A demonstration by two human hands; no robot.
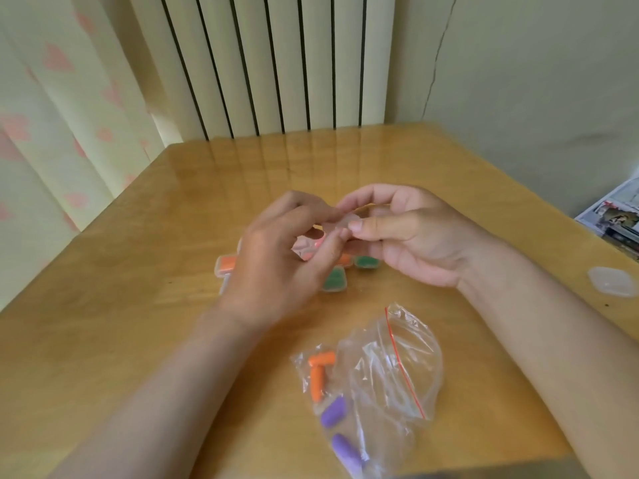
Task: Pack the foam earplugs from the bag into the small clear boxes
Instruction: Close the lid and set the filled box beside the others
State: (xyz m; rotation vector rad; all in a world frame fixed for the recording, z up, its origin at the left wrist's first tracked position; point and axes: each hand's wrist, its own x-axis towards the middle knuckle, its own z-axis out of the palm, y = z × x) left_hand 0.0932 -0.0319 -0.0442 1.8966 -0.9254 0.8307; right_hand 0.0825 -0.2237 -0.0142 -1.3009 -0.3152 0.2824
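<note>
A zip bag [390, 368] of clear plastic with a red seal line lies crumpled on the wooden table [138, 305], nearest the camera. In its left corner sit two orange earplugs [316, 375], one lying across the top of the other, and below them two purple earplugs [332, 411].

Farther back, partly behind the hands, several small boxes rest on the table. An orange-filled box [226, 265] sits at the left. A green-filled box [334, 279] lies just right of the left hand. A second green-filled box [366, 261] sits beside it, under the right palm. Well apart from these, near the table's right edge, lies a lone clear box [610, 281] that shows only pale plastic.

The small clear box [340, 221] is lifted above this cluster, between both hands. The right hand [411, 236] pinches its right end, with the thumb [380, 223] stretched along the near side and the forefinger curled over the top; the other fingers are loosely bent. The left hand [276, 257] has its fingers curled, with the tips on the box's left end. Blur makes the grip hard to read, but it appears to pinch the box too. Something pinkish shows just under the fingers; I cannot tell if it is inside the box.
</note>
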